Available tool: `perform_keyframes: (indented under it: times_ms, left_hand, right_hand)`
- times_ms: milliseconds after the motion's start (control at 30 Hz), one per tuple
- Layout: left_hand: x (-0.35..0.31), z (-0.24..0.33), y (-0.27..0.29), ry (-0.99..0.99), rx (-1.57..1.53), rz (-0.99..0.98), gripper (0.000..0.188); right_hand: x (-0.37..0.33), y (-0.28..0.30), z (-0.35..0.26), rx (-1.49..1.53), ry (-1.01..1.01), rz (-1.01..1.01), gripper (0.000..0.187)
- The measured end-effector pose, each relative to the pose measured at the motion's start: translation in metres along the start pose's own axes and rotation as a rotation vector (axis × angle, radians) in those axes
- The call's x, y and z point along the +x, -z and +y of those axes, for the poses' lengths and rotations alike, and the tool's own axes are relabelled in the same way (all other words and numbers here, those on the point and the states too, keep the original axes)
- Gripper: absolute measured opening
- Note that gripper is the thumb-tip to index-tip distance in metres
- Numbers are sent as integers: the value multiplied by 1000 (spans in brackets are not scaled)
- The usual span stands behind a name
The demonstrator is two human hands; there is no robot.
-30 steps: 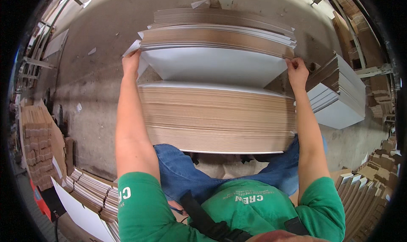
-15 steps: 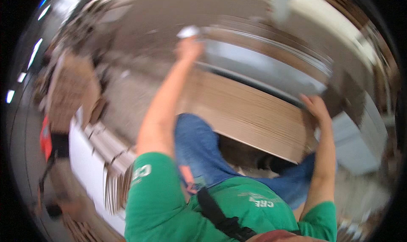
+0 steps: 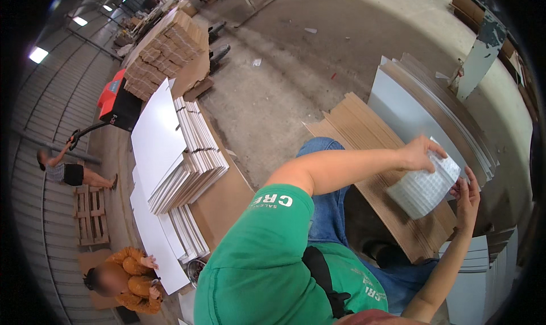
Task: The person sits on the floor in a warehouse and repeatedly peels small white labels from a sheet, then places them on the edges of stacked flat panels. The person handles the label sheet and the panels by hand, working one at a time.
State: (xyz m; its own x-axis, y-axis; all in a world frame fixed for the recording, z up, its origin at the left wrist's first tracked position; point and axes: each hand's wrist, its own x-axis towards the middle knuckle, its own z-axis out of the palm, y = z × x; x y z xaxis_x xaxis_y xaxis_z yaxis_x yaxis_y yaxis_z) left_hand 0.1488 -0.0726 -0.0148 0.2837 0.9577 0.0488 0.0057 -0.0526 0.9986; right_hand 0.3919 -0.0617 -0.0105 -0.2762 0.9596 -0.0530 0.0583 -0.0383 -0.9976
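Observation:
Just above the near stack, a translucent whitish sheet that looks like bubble wrap (image 3: pixel 424 188) hangs tilted between my hands. My left hand (image 3: pixel 422 153) is closed on its upper edge, having reached across to the right. At the sheet's right edge, my right hand (image 3: pixel 467 202) has its thumb and fingers around the border, partly behind it. Beneath lies a stack of brown corrugated cardboard (image 3: pixel 364 131), between my knees and a row of upright white panels (image 3: pixel 398 100).
White boards (image 3: pixel 190 171) are stacked on the left, near a co-worker in an orange top (image 3: pixel 133 276). Another person holds the handle of a red and black pallet truck (image 3: pixel 116 100) by bundled cardboard (image 3: pixel 168 52). A post (image 3: pixel 483 52) rises at right; white boxes (image 3: pixel 466 268) stand lower right.
My left hand has come across from the far left end of the panels to beside my right hand. The whitish sheet is now spread between both. The view has turned and is sharper.

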Motion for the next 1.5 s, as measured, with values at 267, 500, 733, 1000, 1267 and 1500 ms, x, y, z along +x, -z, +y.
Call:
perform_keyframes:
  times_ms: [267, 500, 733, 1000, 1267, 1500]
  left_hand:
    - [0, -3, 12, 73, -167, -24, 43]
    - [22, -18, 12, 123, -80, -40, 42]
    - [28, 2, 8, 296, -291, -41, 36]
    - [24, 3, -2, 295, -375, 36, 33]
    - [23, -4, 0, 152, -285, -23, 33]
    - [17, -6, 11, 68, -193, -31, 33]
  right_hand:
    - [7, -22, 3, -36, 1, 65, 32]
    - [20, -6, 20, -55, -140, 128, 33]
    - [27, -14, -6, 22, -68, 23, 31]
    - [15, -25, -5, 198, -104, 12, 37]
    - [18, -32, 0, 135, -82, 134, 30]
    - [15, -39, -1, 126, -91, 95, 31]
